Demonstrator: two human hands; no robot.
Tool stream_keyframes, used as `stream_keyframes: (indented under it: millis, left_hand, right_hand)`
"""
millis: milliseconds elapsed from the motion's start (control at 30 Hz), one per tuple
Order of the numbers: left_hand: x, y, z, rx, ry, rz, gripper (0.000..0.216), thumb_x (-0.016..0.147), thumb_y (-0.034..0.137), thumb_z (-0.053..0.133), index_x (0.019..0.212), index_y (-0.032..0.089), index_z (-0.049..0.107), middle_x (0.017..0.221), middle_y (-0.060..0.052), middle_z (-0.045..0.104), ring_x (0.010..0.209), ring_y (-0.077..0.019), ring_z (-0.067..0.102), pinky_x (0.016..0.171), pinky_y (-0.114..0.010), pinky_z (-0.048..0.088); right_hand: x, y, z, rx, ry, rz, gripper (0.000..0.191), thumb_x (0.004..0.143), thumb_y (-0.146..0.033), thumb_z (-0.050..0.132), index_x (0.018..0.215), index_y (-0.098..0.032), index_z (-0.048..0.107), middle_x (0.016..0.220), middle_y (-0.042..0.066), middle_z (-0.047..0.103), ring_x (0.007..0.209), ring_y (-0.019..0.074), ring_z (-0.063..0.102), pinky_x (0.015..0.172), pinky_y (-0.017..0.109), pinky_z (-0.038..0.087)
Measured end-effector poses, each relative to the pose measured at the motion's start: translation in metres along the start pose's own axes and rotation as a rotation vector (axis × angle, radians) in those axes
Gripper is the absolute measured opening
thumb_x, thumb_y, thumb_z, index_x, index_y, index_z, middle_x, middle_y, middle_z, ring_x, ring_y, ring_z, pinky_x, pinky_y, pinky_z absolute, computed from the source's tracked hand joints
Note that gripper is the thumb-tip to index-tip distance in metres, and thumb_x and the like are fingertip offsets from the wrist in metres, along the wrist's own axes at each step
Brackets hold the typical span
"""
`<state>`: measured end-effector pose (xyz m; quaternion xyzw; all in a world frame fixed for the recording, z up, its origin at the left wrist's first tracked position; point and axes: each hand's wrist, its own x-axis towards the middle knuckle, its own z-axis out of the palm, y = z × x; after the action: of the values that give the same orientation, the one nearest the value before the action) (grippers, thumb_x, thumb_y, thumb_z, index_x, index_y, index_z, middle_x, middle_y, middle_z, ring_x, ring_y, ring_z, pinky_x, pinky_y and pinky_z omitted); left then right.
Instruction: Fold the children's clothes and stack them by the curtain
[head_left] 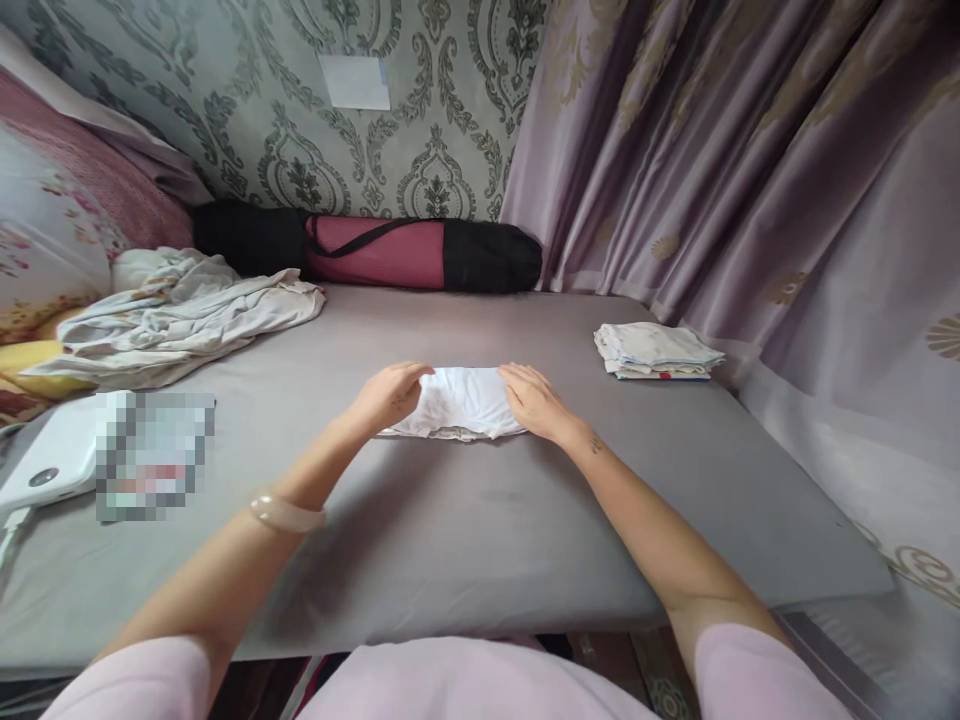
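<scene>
A folded white garment [465, 400] lies on the grey sheet in front of me, and its near edge shows several layers. My left hand [396, 394] grips its left side, fingers bent over toward the far corner. On the opposite side my right hand [531, 398] is closed on the far right corner, thumb hidden from view. Both palms face inward, and the garment's middle is slightly wrinkled between them. What kind of garment it is cannot be made out.
A stack of folded clothes [656, 350] sits at right. Crumpled pale cloth [202, 315] lies at left, near a white device [64, 450] with a cable and a blurred-out item [155, 455]. A maroon-and-black long bag [375, 250] rests along the wall; purple curtains [637, 150] hang at right.
</scene>
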<state>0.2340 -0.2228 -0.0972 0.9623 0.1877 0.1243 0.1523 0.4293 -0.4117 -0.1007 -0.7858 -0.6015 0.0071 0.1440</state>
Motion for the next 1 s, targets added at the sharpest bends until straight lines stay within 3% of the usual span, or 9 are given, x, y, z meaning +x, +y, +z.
stream_keyframes:
  millis: [133, 233, 333, 600, 733, 1000]
  left_hand:
    - [0.029, 0.021, 0.033, 0.082, -0.018, 0.034, 0.045, 0.097, 0.028, 0.031, 0.134, 0.013, 0.051, 0.141, -0.013, 0.052, 0.137, -0.0257, 0.040, 0.114, -0.042, 0.029]
    - [0.032, 0.025, 0.054, 0.150, -0.103, -0.068, 0.054, 0.099, 0.040, 0.028, 0.143, 0.010, 0.041, 0.151, -0.016, 0.039, 0.144, -0.0300, 0.027, 0.117, -0.047, 0.021]
    - [0.028, 0.021, 0.063, 0.155, -0.148, -0.125, 0.060, 0.100, 0.045, 0.024, 0.148, 0.012, 0.035, 0.154, -0.016, 0.034, 0.144, -0.0319, 0.025, 0.116, -0.049, 0.021]
    - [0.026, 0.018, 0.064, 0.170, -0.131, -0.141, 0.060, 0.099, 0.048, 0.023, 0.148, 0.016, 0.035, 0.154, -0.015, 0.036, 0.144, -0.0317, 0.026, 0.114, -0.049, 0.021]
    - [0.021, 0.012, 0.063, 0.205, -0.090, -0.151, 0.062, 0.099, 0.047, 0.023, 0.146, 0.011, 0.036, 0.151, -0.018, 0.038, 0.143, -0.0309, 0.029, 0.115, -0.046, 0.022]
    - [0.000, -0.011, 0.047, 0.268, -0.128, -0.151, 0.065, 0.099, 0.048, 0.019, 0.147, 0.007, 0.035, 0.156, -0.017, 0.030, 0.146, -0.0302, 0.021, 0.117, -0.049, 0.016]
  right_hand:
    - [0.033, -0.017, 0.027, -0.047, -0.027, 0.072, 0.056, 0.100, -0.031, 0.024, 0.149, -0.007, 0.032, 0.157, 0.012, 0.029, 0.147, 0.0218, 0.017, 0.120, 0.039, 0.008]
    - [0.039, -0.021, 0.048, -0.030, -0.098, 0.129, 0.058, 0.101, -0.037, 0.020, 0.152, -0.011, 0.027, 0.159, 0.008, 0.024, 0.148, 0.0221, 0.012, 0.119, 0.042, 0.006]
    - [0.036, -0.020, 0.057, -0.009, -0.152, 0.147, 0.059, 0.101, -0.040, 0.018, 0.153, -0.014, 0.025, 0.159, 0.006, 0.024, 0.148, 0.0227, 0.012, 0.119, 0.042, 0.008]
    - [0.036, -0.020, 0.056, -0.016, -0.152, 0.160, 0.059, 0.100, -0.039, 0.021, 0.153, -0.014, 0.026, 0.158, 0.006, 0.026, 0.147, 0.0249, 0.015, 0.118, 0.044, 0.009]
    - [0.034, -0.018, 0.057, -0.030, -0.128, 0.204, 0.061, 0.100, -0.040, 0.020, 0.152, -0.010, 0.025, 0.158, 0.009, 0.026, 0.147, 0.0228, 0.017, 0.119, 0.039, 0.008]
    - [0.014, 0.015, 0.043, -0.090, -0.160, 0.263, 0.060, 0.100, -0.038, 0.015, 0.152, -0.009, 0.026, 0.159, 0.008, 0.021, 0.148, 0.0217, 0.014, 0.119, 0.043, 0.007]
